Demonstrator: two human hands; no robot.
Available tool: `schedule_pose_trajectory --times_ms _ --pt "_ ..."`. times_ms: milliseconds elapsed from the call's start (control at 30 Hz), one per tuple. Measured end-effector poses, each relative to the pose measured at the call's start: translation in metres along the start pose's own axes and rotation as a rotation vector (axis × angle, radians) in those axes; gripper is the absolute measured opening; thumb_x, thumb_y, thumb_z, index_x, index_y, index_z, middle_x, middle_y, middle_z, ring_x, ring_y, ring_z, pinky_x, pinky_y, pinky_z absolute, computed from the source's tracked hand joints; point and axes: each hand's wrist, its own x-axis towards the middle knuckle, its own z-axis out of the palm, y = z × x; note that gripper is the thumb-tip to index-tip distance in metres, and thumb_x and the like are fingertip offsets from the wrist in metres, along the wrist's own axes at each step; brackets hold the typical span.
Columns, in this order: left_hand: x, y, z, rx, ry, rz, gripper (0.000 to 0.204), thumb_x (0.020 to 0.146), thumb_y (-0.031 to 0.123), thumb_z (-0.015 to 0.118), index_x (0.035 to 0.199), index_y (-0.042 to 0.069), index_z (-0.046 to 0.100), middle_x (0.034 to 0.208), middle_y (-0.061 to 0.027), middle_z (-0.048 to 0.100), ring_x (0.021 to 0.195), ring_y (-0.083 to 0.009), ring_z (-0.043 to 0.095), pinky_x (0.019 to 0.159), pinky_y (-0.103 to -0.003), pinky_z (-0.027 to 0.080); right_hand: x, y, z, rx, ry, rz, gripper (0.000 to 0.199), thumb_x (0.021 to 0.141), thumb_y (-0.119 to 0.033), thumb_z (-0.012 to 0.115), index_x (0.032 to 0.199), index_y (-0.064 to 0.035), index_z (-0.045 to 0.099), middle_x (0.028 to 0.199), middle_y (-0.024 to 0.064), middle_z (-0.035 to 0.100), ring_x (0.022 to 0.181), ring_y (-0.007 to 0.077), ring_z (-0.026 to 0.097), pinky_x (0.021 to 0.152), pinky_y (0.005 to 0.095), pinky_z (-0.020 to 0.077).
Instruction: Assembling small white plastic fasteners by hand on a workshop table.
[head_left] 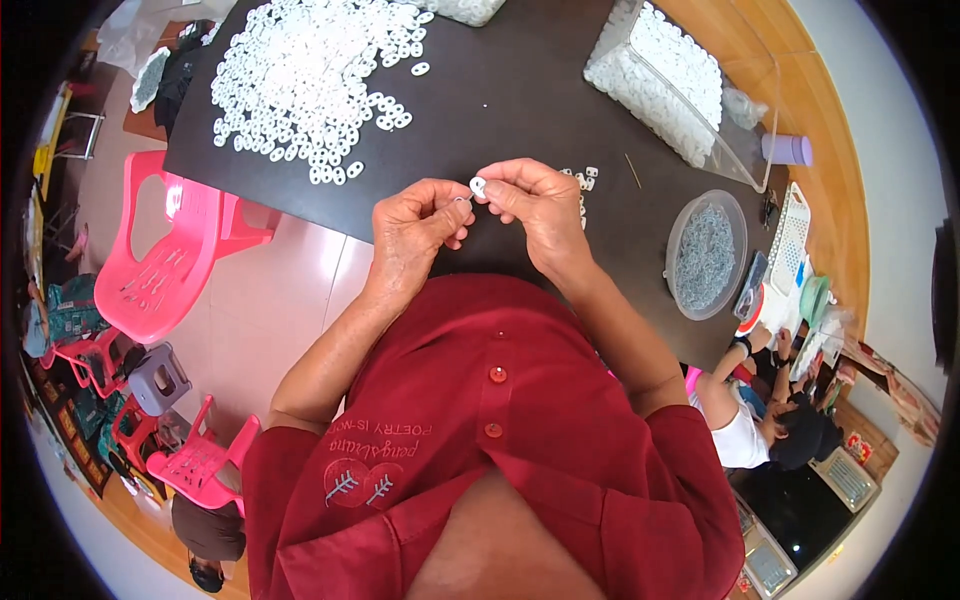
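Above the table's near edge, my two hands meet at chest height with the fingertips almost touching. My right hand [535,205] pinches a white oval plastic piece with two holes [478,187] between thumb and forefinger. Close against it, my left hand [425,220] is closed in a pinch on a small thin metal piece [463,200], whose exact shape is too small to make out. Several similar white pieces [591,178] lie on the table just beyond my right hand, partly hidden by it. A large heap of the same white pieces [310,85] spreads over the far left.
A clear plastic box [752,110] of white pieces stands far right, by a lilac cup [790,150]. Nearer is a round tub [741,230] of small grey metal parts, beside a phone [752,283]. A thin stick [633,170] lies between. Pink chair [170,250] at left; people sit lower right.
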Motion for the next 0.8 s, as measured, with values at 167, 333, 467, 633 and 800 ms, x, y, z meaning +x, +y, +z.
schedule_pose_trajectory --times_ms 167,333,467,633,800 --pt "0.0 0.0004 0.0022 0.017 0.031 0.022 0.013 0.084 0.003 0.059 0.096 -0.002 0.061 0.069 -0.0021 0.059 0.06 -0.0058 0.053 0.052 -0.019 0.044 0.0012 0.0004 0.0 -0.03 0.001 -0.013 0.012 0.081 -0.007 0.063 0.091 -0.0004 0.065 0.078 0.0043 0.065 0.066 0.0064 0.056 0.057 0.0191 0.0416" --pt "0.0009 -0.0027 -0.0005 0.043 0.018 0.064 0.02 0.083 0.0 0.059 0.103 -0.003 0.059 0.072 -0.0047 0.06 0.061 -0.0076 0.054 0.053 -0.02 0.045 0.0021 0.003 -0.0011 -0.01 0.0 -0.019 0.012 0.081 -0.006 0.063 0.092 0.0002 0.065 0.078 0.0047 0.065 0.066 0.0067 0.056 0.057 0.019 0.0418" --pt "0.0002 -0.0037 -0.0007 0.069 0.019 0.081 0.025 0.083 0.0 0.06 0.107 -0.003 0.058 0.075 -0.0066 0.061 0.062 -0.0093 0.055 0.054 -0.021 0.047 0.0024 0.0034 -0.0001 -0.014 -0.011 -0.021 0.013 0.081 -0.006 0.063 0.092 0.0011 0.064 0.079 0.0051 0.065 0.066 0.0069 0.056 0.057 0.019 0.0421" --pt "0.0006 -0.0043 -0.0004 0.086 0.011 0.079 0.025 0.083 0.001 0.06 0.108 -0.003 0.058 0.074 -0.0061 0.061 0.063 -0.0092 0.055 0.054 -0.021 0.047 0.0029 0.0033 -0.0004 -0.026 -0.01 -0.014 0.013 0.081 -0.006 0.063 0.092 0.0017 0.064 0.078 0.005 0.064 0.066 0.0068 0.055 0.057 0.0189 0.042" --pt "-0.0002 -0.0026 0.0007 0.091 0.013 0.073 0.025 0.083 0.001 0.06 0.107 -0.003 0.058 0.074 -0.0059 0.061 0.063 -0.0093 0.055 0.054 -0.021 0.047 0.0037 0.0037 -0.0013 -0.037 -0.014 -0.008 0.012 0.081 -0.006 0.063 0.091 0.0012 0.064 0.078 0.005 0.064 0.065 0.0067 0.055 0.056 0.019 0.0418"
